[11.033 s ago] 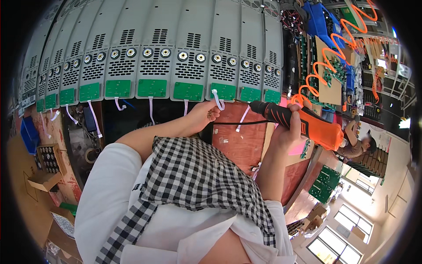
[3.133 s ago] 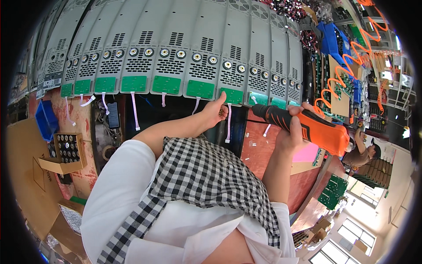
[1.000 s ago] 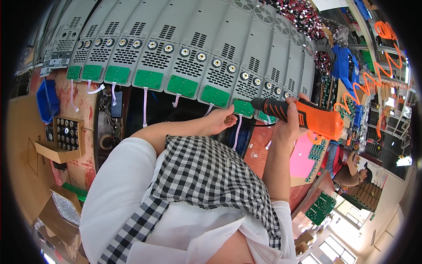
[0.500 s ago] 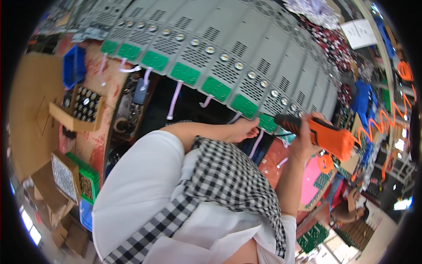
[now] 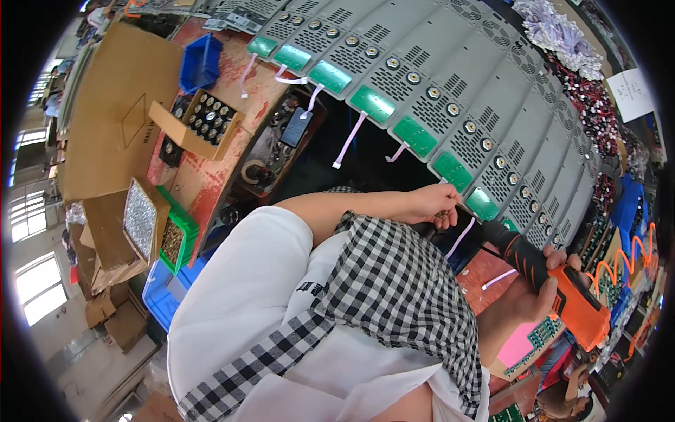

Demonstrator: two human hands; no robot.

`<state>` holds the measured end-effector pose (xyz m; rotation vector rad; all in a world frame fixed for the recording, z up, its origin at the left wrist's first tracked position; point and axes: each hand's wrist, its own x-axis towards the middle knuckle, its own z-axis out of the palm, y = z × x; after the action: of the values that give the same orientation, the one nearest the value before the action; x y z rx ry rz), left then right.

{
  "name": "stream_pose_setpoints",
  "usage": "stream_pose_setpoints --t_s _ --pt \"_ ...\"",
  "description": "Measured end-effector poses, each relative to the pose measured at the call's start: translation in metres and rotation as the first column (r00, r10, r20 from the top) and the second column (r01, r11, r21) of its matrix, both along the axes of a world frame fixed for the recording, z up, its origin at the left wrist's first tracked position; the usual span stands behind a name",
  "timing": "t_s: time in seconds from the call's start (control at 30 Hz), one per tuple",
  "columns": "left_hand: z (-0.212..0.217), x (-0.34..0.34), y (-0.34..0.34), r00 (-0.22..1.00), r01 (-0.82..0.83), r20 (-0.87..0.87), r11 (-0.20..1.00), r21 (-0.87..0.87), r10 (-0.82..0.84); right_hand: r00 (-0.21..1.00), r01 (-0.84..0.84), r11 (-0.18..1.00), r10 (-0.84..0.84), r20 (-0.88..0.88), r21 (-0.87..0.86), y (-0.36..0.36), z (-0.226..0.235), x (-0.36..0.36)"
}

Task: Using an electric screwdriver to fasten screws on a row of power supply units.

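My right hand is wrapped round an orange and black power screwdriver. Its bit end points up and left, close to the fingertips of my left hand. Those fingers are pinched together, and whatever is between them is too small or hidden to make out. Both hands are at the near edge of a row of grey perforated metal panels. Beside the bit, a green circuit board sits on the end of one panel. A white cable hangs below it.
At the left, a cardboard box of round metal parts, a blue bin and a green tray of small hardware stand on or by the red worn bench. Bundled wires lie at the far right; an orange coiled cord hangs nearby.
The view has swung, so the panels appear farther right. The screwdriver now tilts more steeply, its bit end beside my left fingertips. My left hand stays pinched.
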<state>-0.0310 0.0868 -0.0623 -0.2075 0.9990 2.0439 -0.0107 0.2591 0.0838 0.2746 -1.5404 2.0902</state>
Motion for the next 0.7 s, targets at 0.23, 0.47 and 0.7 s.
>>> stream_pose_setpoints --t_s 0.23,0.47,0.7 --pt "-0.007 0.002 -0.015 0.997 -0.068 0.037 0.991 0.114 0.064 1.0 0.005 1.0 -0.006 0.021 0.027 0.012 -0.002 0.005" --pt "-0.009 -0.01 -0.026 0.987 -0.049 0.159 0.979 0.198 0.018 0.989 0.101 0.995 -0.099 0.109 -0.011 -0.007 0.003 0.009" --pt "-0.016 -0.023 -0.051 0.973 0.005 0.221 0.968 0.252 -0.063 0.973 0.134 0.99 -0.125 0.194 -0.034 -0.05 0.006 -0.002"
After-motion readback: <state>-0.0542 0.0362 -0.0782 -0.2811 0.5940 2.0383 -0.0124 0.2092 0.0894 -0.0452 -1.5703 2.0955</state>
